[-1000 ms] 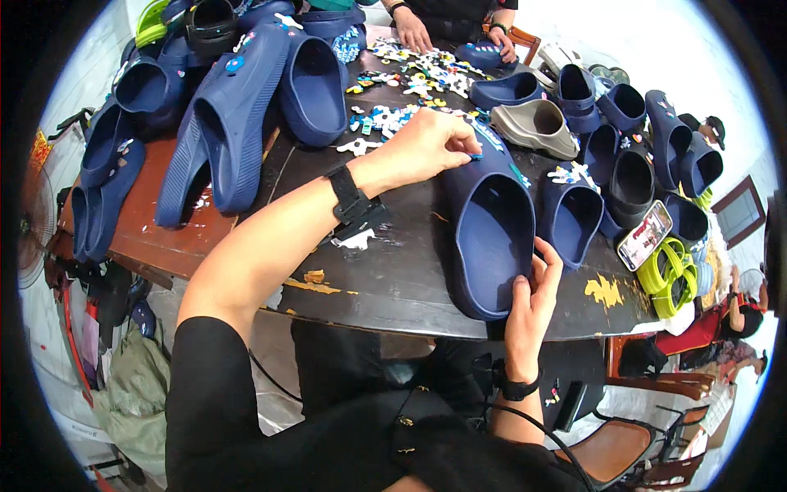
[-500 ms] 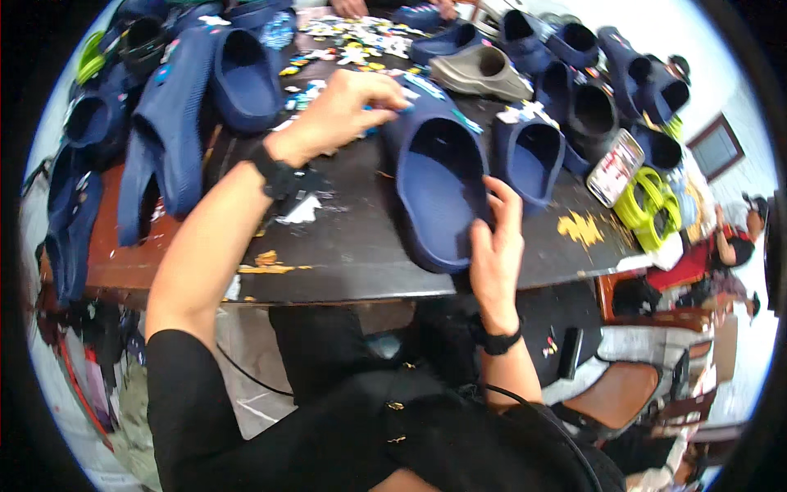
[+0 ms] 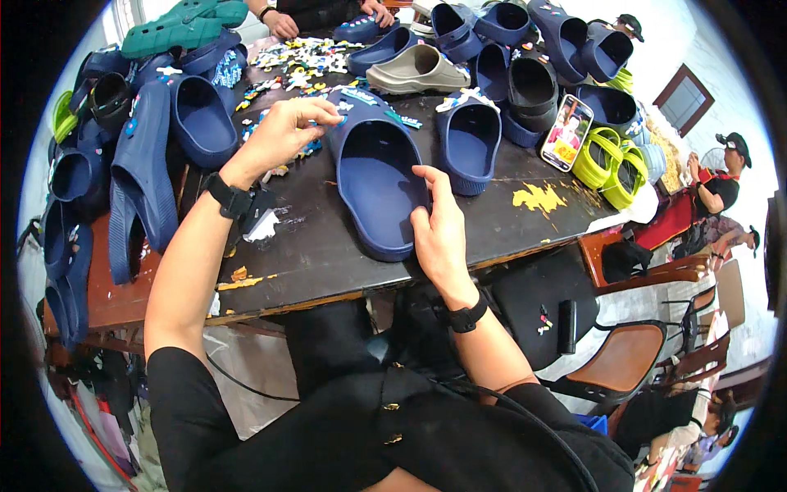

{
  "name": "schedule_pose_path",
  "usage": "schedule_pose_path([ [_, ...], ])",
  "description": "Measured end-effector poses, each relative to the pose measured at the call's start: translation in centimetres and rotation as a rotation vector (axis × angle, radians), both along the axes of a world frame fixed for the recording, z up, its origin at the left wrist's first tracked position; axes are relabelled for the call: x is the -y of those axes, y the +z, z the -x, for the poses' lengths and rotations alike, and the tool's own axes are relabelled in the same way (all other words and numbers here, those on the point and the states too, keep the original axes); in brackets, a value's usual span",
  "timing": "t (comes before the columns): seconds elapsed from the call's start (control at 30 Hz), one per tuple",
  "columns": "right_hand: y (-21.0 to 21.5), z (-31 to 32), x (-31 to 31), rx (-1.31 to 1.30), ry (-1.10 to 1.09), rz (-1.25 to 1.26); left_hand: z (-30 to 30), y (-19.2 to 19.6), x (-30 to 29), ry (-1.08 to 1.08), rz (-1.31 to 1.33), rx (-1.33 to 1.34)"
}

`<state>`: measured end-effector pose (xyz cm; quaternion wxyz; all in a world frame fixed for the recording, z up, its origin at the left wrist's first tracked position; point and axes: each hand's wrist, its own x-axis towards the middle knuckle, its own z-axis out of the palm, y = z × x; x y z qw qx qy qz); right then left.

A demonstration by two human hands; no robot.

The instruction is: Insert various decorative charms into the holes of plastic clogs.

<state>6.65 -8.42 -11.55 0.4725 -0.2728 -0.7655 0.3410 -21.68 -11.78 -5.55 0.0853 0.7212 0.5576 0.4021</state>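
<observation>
In front of me on the dark table is a navy blue clog (image 3: 373, 184), its heel toward me and white, blue and green charms (image 3: 369, 100) on its toe. My right hand (image 3: 441, 234) is closed on its right rim, thumb inside. My left hand (image 3: 283, 139) is at the left of the toe, thumb and fingertips pinched together against the clog's edge; anything between them is too small to make out. Just right stands a smaller navy clog (image 3: 471, 143) with light charms on its top. Loose colourful charms (image 3: 316, 59) lie heaped beyond my left hand.
Navy clogs (image 3: 147, 176) crowd the left, with a green pair (image 3: 184, 29) on top. A grey-beige clog (image 3: 418, 70), a phone (image 3: 567, 133) and lime-green sandals (image 3: 611, 168) are on the right. Across the table are another person's hands (image 3: 283, 25). A chair (image 3: 619, 357) stands right of me.
The view has shifted, so the table's things appear farther left and the green clogs show at the far left. Both my hands stay at the navy clog, the left still pinched at its toe.
</observation>
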Motion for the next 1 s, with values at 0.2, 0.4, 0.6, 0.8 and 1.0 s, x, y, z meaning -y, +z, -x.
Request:
schedule_pose_path([
  [0.2,0.3,0.0,-0.1,0.029,0.012,0.006,0.3,0.1,-0.4,-0.094,0.082,0.082],
  [0.4,0.7,0.2,0.0,0.068,-0.013,0.021,-0.3,-0.3,-0.6,0.033,-0.068,-0.209],
  [0.6,0.8,0.1,0.1,0.058,-0.023,0.078,-0.4,-0.3,-0.5,0.085,-0.208,-0.318],
  [0.8,0.5,0.2,0.3,-0.025,0.005,0.216,0.4,0.0,-1.3,0.034,-0.210,-0.207],
  [1.0,0.3,0.5,0.2,-0.028,0.041,0.061,0.5,0.5,-0.9,0.150,-0.135,0.072],
])
